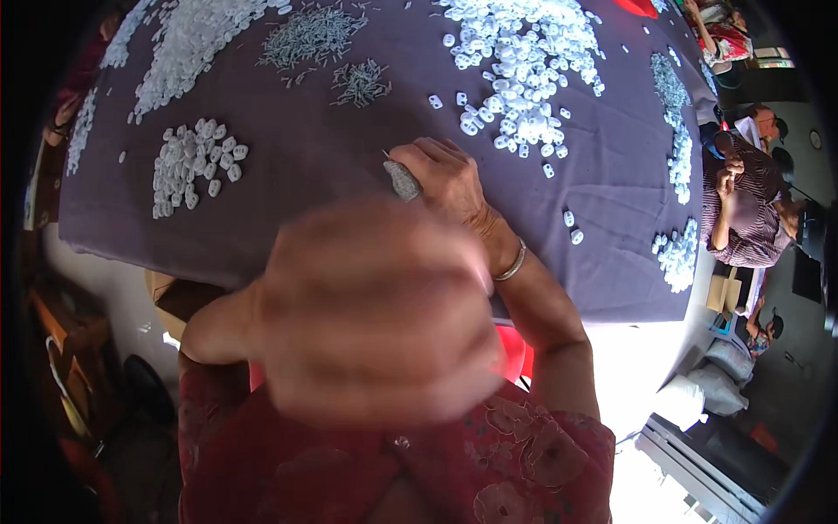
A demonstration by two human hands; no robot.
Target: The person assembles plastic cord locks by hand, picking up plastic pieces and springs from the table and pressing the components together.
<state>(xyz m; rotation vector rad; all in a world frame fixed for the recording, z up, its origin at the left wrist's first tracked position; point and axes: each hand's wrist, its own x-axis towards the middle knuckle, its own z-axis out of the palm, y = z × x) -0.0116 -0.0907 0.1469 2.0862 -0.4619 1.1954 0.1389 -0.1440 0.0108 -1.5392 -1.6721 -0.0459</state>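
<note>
- Clock directions ran from the right hand point(447, 175), with twelve toward the top.
- The right hand rested low over the dark cloth point(323, 175), fingers curled under, thumb side facing nine o'clock.
- At nine, a grey, speckled lump point(402, 182) lay against its thumb side; I could not tell whether the fingers had hold of it.
- A thin tip point(385, 154) poked out beside the thumb, at ten; what it belonged to was unclear.
- The left hand point(375, 314) hung at seven, close to the camera and badly blurred. It looked folded, but I could not tell how tightly, or whether it held anything.
- A bangle point(513, 262) circled the right wrist, at five.
- A small white pile point(188, 166) sat at nine, a bigger white heap point(196, 52) at ten.
- Two piles of grey pins point(360, 83) lay between ten and eleven.
- A broad white mound point(528, 74) spread at one.
- Two loose white pieces point(573, 227) lay at four.
</note>
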